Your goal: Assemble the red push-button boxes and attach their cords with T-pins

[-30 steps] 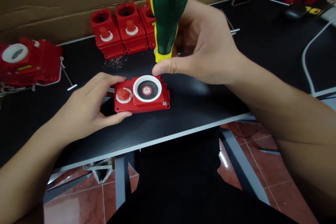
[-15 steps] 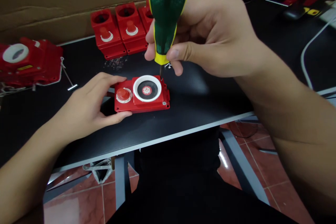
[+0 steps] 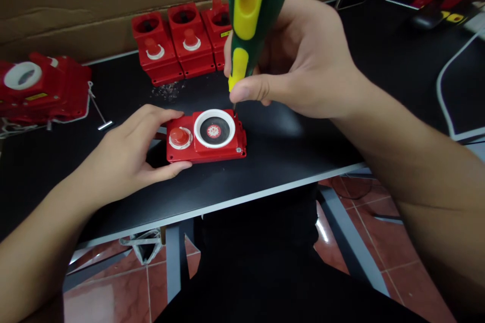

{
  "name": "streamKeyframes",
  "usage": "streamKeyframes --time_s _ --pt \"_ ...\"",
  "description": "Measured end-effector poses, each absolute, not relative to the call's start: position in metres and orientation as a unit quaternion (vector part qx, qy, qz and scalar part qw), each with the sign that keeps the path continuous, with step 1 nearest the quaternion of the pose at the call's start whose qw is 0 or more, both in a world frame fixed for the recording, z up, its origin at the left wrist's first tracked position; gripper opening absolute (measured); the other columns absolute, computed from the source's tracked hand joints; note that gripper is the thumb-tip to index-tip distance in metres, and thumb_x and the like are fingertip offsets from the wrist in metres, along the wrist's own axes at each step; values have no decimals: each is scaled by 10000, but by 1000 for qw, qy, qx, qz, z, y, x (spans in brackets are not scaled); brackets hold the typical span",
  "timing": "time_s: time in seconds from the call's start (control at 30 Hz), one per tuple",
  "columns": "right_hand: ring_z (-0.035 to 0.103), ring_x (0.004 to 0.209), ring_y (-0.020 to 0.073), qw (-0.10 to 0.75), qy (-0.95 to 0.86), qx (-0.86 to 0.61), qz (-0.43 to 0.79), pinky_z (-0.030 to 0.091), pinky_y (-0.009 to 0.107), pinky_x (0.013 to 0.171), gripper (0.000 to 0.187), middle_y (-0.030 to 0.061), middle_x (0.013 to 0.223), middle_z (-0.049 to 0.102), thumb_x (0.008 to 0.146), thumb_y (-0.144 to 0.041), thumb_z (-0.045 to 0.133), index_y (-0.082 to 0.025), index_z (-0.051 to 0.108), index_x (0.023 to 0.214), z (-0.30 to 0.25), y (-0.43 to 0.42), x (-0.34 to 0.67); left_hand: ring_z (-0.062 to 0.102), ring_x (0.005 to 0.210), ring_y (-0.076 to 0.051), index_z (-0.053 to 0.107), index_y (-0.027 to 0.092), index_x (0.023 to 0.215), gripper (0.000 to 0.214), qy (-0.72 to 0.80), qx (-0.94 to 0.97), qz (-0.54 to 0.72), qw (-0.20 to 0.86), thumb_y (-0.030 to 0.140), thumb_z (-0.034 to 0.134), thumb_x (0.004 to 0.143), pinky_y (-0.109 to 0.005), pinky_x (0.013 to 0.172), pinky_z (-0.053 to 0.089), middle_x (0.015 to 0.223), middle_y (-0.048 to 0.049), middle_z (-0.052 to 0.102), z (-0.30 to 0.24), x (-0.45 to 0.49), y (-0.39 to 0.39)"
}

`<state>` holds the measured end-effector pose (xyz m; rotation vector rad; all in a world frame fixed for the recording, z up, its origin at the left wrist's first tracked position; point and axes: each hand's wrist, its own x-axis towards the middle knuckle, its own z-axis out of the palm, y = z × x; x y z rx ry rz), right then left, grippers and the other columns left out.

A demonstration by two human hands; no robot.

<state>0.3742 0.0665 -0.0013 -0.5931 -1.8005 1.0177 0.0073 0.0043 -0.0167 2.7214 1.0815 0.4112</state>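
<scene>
A red alarm-like housing (image 3: 200,154) lies on the black table, with a white ring (image 3: 196,133) around a dark disc and a red dome at its left end. My left hand (image 3: 132,146) grips that left end, thumb along the near side and fingers along the far side. In my right hand (image 3: 303,60) is a green and yellow screwdriver (image 3: 244,15), held upright between thumb and fingers. Its tip meets the housing's far right corner, where any screw is too small to make out. A screw head (image 3: 238,150) shows at the near right corner.
Several similar red housings (image 3: 159,68) stand against the cardboard (image 3: 94,5) at the back. More red units (image 3: 56,91) sit at the left, near a small metal T-shaped piece (image 3: 105,125). Dark crumbs (image 3: 166,92) lie behind my left hand. A white cable (image 3: 439,81) curves at right.
The screwdriver has turned in my right hand, so its yellow inlay now faces me. Its handle has shifted slightly right, and my fingers have rolled round it. My left hand keeps its hold.
</scene>
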Motion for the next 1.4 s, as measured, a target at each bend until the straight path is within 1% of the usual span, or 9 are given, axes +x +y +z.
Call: streamKeyframes --time_s 0.1,0.23,0.33,0.57,0.7,0.87,1.1,1.27,1.4 --pt "843 823 218 444 -741 -239 443 680 349 544 227 -61 1241 952 981 -454 1092 -448 943 1152 8 60 382 870 1333 -328 657 230 1776 812 368 915 135 94 876 636 1285 -429 1147 792 1607 -161 817 -15 7 5" --pt "931 964 226 404 -757 -204 471 733 299 614 271 -74 1371 981 1110 -451 984 -458 966 1380 13 59 391 871 1338 -334 649 225 1774 810 370 915 129 99 872 637 1285 -452 1181 787 1614 -165 810 -12 8 4" --pt "953 1009 233 401 -757 -200 475 765 297 650 260 -47 1375 978 1135 -424 964 -408 961 1394 12 60 390 872 1325 -340 658 261 1780 779 371 912 135 109 854 666 1275 -454 1164 792 1599 -149 816 -12 8 4" --pt "963 1038 313 470 -722 -250 443 765 393 599 238 -79 1122 965 901 -313 1066 -455 893 985 14 58 377 857 1316 -341 652 265 1796 826 385 908 123 112 895 647 1262 -459 1183 782 1622 -148 810 -12 7 3" --pt "921 973 308 486 -719 -266 419 732 418 654 395 -22 1107 933 824 -436 1198 -409 826 954 9 60 377 855 1329 -328 641 253 1817 785 368 915 134 98 841 644 1297 -428 1177 775 1638 -154 800 -14 7 2" --pt "900 936 334 535 -709 -289 357 786 465 730 573 -52 1011 870 689 -535 1258 -441 755 947 -3 65 374 858 1278 -325 658 296 1829 802 369 911 155 98 864 688 1265 -422 1134 783 1620 -136 809 -22 5 3" --pt "887 897 237 481 -730 -259 411 668 332 534 315 -35 1134 933 916 -417 1151 -416 899 1106 10 58 378 854 1333 -314 653 223 1770 804 360 919 133 87 875 621 1300 -388 1154 751 1607 -155 817 -14 6 5" --pt "974 1119 212 378 -778 -218 451 785 252 752 262 -110 1318 986 1112 -342 1013 -417 961 1357 21 61 393 858 1314 -308 660 219 1761 860 362 919 127 85 934 572 1290 -390 1124 757 1576 -135 824 -12 9 6" --pt "984 1115 197 375 -779 -214 454 808 230 812 203 -96 1269 983 1114 -392 1064 -381 962 1289 23 61 394 860 1309 -299 664 206 1754 871 361 919 134 79 937 556 1293 -370 1091 762 1561 -132 824 -14 9 6"
